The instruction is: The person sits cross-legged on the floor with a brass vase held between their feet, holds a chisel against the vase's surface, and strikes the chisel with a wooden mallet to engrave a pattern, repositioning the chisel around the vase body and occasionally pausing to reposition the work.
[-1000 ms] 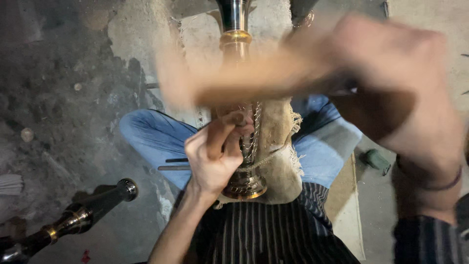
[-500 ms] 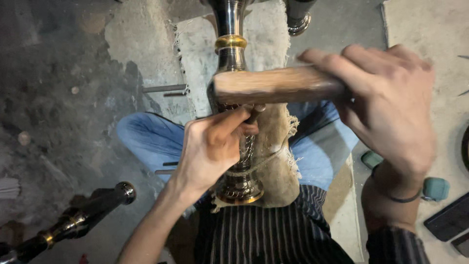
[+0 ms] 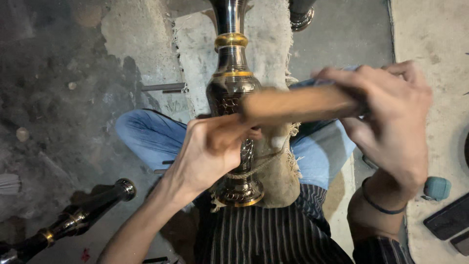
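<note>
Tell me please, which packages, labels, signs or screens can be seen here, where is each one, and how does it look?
No package, label or sign shows.
Dark flat slab, maybe a phone: on the pale floor at the right edge, rectangular, black; whether it is a screen is unclear.
Small teal case: on the floor just above the slab, rounded, plain.

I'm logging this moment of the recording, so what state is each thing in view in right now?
Metal vase: lying lengthwise over the lap, on cloth.
Wooden mallet: held crosswise above the vase, blurred.
Right hand: shut round the mallet.
Left hand: fingers pinched at the vase's side; what they hold is hidden.
Burlap cloth: draped under the vase, frayed.
Second vase: lying on the floor, untouched.
</note>
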